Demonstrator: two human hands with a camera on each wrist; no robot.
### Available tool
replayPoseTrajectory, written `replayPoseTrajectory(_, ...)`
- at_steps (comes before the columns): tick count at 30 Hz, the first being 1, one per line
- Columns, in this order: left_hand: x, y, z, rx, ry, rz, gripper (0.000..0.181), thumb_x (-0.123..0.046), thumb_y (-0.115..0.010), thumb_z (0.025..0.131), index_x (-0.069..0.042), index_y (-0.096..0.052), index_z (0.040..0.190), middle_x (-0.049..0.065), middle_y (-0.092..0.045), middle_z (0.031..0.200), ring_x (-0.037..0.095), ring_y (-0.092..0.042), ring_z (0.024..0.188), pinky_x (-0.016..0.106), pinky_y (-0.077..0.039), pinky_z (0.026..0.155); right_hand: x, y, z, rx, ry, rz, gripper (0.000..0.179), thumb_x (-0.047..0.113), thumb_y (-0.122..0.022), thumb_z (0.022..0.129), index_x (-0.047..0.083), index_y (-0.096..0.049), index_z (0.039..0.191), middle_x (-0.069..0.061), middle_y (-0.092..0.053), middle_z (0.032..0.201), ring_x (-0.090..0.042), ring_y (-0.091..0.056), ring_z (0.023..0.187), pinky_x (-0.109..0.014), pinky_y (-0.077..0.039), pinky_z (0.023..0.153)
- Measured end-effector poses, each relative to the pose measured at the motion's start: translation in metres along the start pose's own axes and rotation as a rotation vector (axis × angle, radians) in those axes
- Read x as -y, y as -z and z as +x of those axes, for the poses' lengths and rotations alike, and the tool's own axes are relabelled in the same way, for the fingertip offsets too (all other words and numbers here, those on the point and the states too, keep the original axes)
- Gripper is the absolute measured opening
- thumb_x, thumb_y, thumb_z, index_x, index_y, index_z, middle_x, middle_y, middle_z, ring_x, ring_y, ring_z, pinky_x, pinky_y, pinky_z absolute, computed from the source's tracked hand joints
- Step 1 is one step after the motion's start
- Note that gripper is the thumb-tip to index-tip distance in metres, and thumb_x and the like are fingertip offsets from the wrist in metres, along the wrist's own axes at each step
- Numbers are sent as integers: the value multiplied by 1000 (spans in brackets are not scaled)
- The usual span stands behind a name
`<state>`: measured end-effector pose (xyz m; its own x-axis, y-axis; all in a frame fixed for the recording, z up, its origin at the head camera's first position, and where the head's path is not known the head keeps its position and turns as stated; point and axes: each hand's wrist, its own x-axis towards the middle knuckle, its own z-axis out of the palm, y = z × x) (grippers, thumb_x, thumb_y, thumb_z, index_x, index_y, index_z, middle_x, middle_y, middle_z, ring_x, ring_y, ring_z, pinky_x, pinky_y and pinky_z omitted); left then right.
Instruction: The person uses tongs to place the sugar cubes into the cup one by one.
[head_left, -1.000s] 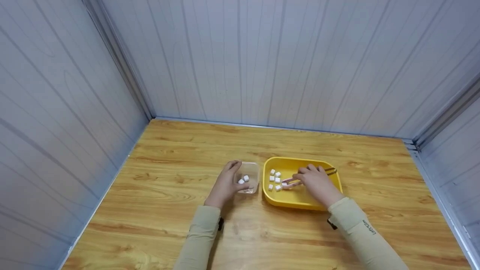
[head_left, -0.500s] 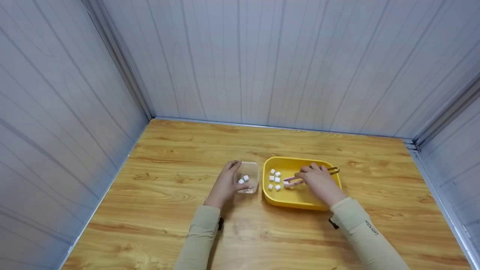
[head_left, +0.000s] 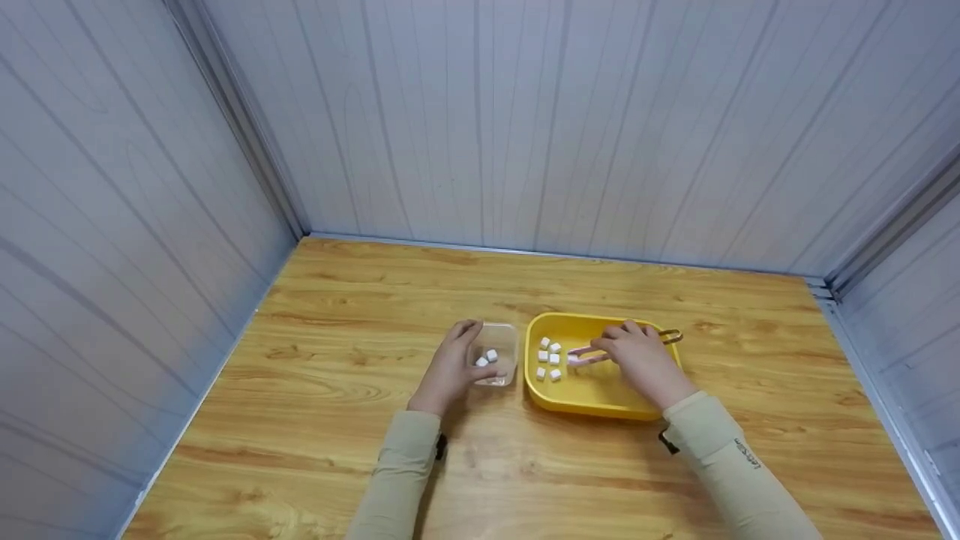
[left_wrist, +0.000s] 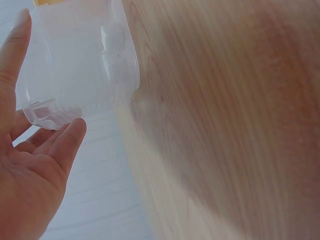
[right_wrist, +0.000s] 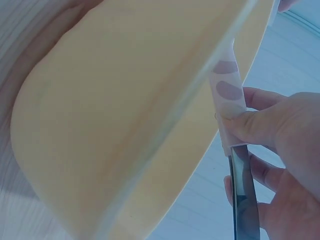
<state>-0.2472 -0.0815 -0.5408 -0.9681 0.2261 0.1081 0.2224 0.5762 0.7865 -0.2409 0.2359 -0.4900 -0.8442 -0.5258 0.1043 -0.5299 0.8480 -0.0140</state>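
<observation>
My left hand point(head_left: 450, 367) grips a small clear plastic container point(head_left: 508, 341), fingers on its left side and thumb at its front. The container's wall point(left_wrist: 75, 55) fills the upper left of the left wrist view. Two white cubes point(head_left: 492, 355) lie inside it. My right hand point(head_left: 637, 360) pinches metal tongs point(head_left: 670, 336) with pink, spotted sleeves point(right_wrist: 227, 90) on the arms, thumb on one side and fingers on the other. Between the tong tips sits a white cube point(head_left: 573, 359), over the yellow tray point(head_left: 600, 409). Several more white cubes point(head_left: 554, 359) lie at the tray's left end.
Close to the container's right side stands the yellow tray, on a wood-grain table point(head_left: 360, 322). Pale panel walls point(head_left: 517, 127) enclose the table at the back and both sides. In the right wrist view the tray's outer wall point(right_wrist: 100, 110) takes up much of the picture.
The tongs and the cube in their tips have shifted slightly right and away from me, leaving the other cubes. My right hand has moved with them. The left hand and container stay put.
</observation>
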Motion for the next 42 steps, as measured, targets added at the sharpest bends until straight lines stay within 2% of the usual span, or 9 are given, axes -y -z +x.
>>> replayPoseTrajectory(4,0,0,0,4,-6,10,86,-26,-82,75,-1,-39,145,12,-36,146,28,-32,135,38,-31,109,1,5,2,1,-11,8,42,-8,-69,83,18,-70,115,-4,-62,112,-30,-52,103,-61,-42,88)
replayPoseTrajectory(9,0,1,1,17,-2,20,86,-26,-82,75,-1,-38,145,11,-36,146,28,-33,135,39,-34,108,5,14,5,2,-18,2,34,0,-67,87,20,-70,115,-2,-62,110,-29,-51,103,-57,-43,86)
replayPoseTrajectory(23,-1,1,3,6,13,4,86,-24,-83,74,0,-39,144,12,-36,147,27,-32,135,37,-30,110,19,31,17,-15,9,-1,35,0,-64,89,19,-69,118,-4,-62,111,-29,-52,105,-55,-43,90)
replayPoseTrajectory(32,0,0,5,5,15,3,87,-25,-83,74,0,-39,144,12,-35,148,27,-31,136,38,-28,111,32,38,28,-51,44,37,37,-1,-64,89,19,-68,120,-3,-62,112,-27,-51,106,-55,-41,95)
replayPoseTrajectory(39,-1,1,1,2,-13,14,88,-27,-83,74,1,-38,144,12,-38,145,27,-36,133,38,-34,108,43,39,32,-75,69,14,37,3,-65,89,21,-68,121,-1,-62,112,-26,-50,105,-50,-42,92)
replayPoseTrajectory(42,-2,1,1,6,2,13,88,-27,-83,74,1,-38,145,12,-37,145,27,-35,134,38,-33,109,48,39,33,-75,75,9,36,3,-65,89,21,-68,121,-1,-62,111,-25,-50,104,-50,-43,92)
